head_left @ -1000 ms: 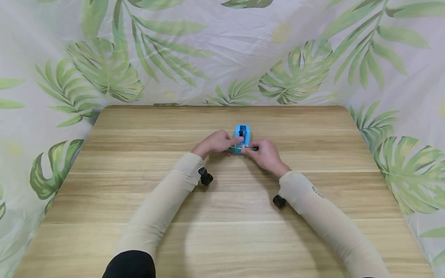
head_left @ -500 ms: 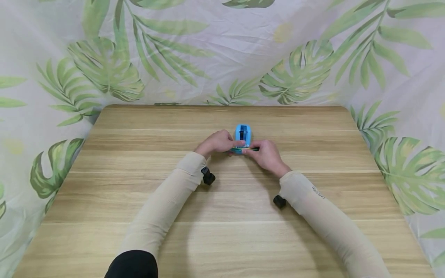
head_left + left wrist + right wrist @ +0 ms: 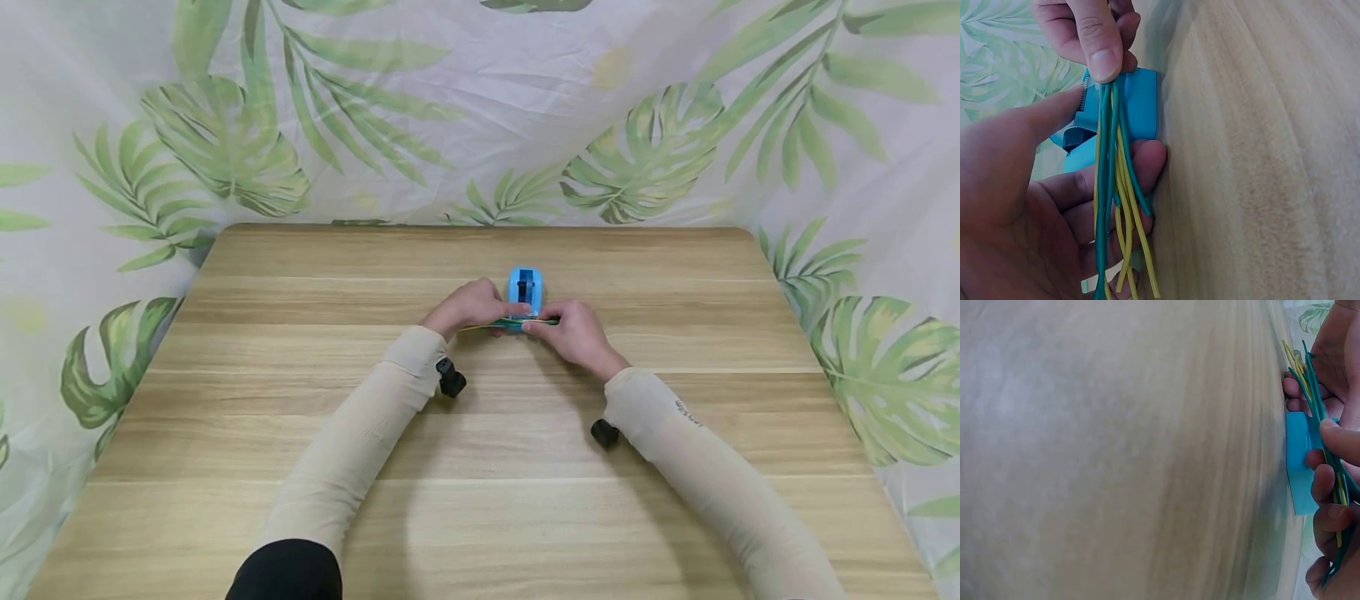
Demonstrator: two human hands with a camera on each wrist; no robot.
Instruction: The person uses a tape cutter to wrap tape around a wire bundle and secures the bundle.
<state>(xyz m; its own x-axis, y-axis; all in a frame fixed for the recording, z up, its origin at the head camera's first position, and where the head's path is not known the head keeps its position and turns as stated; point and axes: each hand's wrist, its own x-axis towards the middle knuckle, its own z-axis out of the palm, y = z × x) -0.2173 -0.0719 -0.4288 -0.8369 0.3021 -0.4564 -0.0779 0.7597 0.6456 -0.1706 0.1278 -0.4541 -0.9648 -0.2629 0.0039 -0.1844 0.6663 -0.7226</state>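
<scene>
A blue tape dispenser (image 3: pixel 525 287) stands near the far side of the table. In front of it my right hand (image 3: pixel 573 335) pinches a bundle of green and yellow wires (image 3: pixel 1110 150) between thumb and fingers, and the loose ends fan out toward the left hand. My left hand (image 3: pixel 476 305) is spread, its fingers behind the wires and its thumb stretched to the serrated cutter (image 3: pixel 1084 92) of the dispenser. In the right wrist view the bundle runs along the right hand's fingers, with the dispenser's blue side (image 3: pixel 1300 459) behind.
The wooden table (image 3: pixel 495 467) reaches out on all sides of the hands. A leaf-patterned cloth (image 3: pixel 480 108) hangs behind its far edge and at both sides. Each wrist carries a small black camera (image 3: pixel 452 379) below the sleeve.
The left hand has shifted slightly right, and its thumb has come down from the dispenser's top toward its front. Wire ends now show left of the left hand's fingers. The right hand stays nearly still.
</scene>
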